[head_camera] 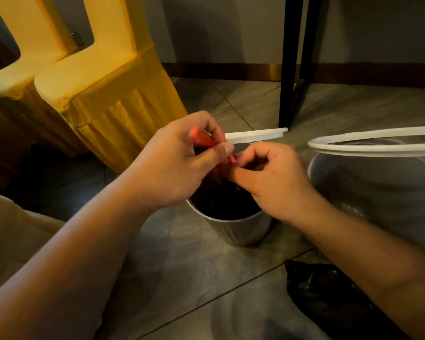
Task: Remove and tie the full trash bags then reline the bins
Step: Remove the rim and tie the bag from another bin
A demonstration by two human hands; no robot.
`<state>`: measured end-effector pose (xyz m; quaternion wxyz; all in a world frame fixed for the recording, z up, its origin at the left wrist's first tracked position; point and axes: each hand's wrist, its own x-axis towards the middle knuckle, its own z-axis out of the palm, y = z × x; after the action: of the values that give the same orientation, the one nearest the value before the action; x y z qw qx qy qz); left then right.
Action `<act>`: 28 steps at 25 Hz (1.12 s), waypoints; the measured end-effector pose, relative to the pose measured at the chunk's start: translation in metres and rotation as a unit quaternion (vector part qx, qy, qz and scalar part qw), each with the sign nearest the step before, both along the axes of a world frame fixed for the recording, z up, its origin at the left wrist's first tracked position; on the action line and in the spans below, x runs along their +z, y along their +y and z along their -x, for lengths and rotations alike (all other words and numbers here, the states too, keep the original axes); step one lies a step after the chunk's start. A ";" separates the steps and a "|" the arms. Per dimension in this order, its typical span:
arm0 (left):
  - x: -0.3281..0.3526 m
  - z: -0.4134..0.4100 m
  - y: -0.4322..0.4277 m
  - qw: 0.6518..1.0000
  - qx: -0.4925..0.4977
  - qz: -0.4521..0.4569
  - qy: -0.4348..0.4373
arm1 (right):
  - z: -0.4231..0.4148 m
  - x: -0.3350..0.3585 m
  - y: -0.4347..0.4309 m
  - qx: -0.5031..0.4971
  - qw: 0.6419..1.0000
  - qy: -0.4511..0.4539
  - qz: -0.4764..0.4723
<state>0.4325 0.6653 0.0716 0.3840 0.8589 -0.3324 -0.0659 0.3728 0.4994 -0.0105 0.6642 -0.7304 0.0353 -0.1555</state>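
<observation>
My left grip (182,158) pinches the red tie (204,138) of the dark trash bag (228,204). My right grip (272,177) pinches the tie's lower strands. The bag sits in the metal bin (238,231) on the floor (194,266).

Floor (182,253): small bin (233,231) at centre, trash bag (231,204) inside it. Left hand (182,165) and right hand (275,180) side by side above its mouth, drawstring (203,139) held between them. Larger bin (368,192) just right, loose ring (373,146) over its rim. Second bag (329,293) before the larger bin. Covered chairs (103,94) behind, left. Table leg (288,69) behind, between the bins.
</observation>
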 end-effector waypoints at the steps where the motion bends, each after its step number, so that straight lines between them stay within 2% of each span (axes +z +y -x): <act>1: 0.000 0.003 0.003 0.999 0.006 -0.016 -0.029 | -0.002 -0.002 0.002 -0.018 1.000 0.000 0.023; 4: -0.003 0.012 0.009 0.998 0.020 -0.009 -0.057 | -0.004 -0.008 0.003 -0.023 0.998 -0.021 0.046; 7: -0.009 0.019 0.016 0.998 0.031 0.044 -0.014 | -0.006 -0.008 0.004 0.005 0.995 -0.035 0.095; 15: -0.025 0.032 0.024 0.988 0.030 0.139 0.055 | -0.001 -0.007 -0.003 -0.042 0.974 -0.080 0.206; 18: -0.026 0.030 0.025 0.990 0.054 0.129 0.031 | 0.002 -0.009 -0.007 0.002 0.986 -0.082 0.142; 21: -0.029 0.030 0.023 0.991 0.067 0.119 0.009 | 0.007 -0.008 -0.015 0.048 0.992 -0.108 0.031; 24: -0.033 0.032 0.021 0.986 0.071 0.152 0.004 | 0.010 0.002 -0.025 0.001 0.992 -0.120 -0.034; 28: -0.043 0.033 0.022 0.972 0.097 0.200 0.078 | 0.016 0.018 -0.039 -0.057 0.981 -0.107 -0.152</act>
<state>0.3994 0.6874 0.0282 0.5774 0.7849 -0.2231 -0.0272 0.3568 0.4606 0.0075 0.7574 -0.5970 0.0288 -0.2630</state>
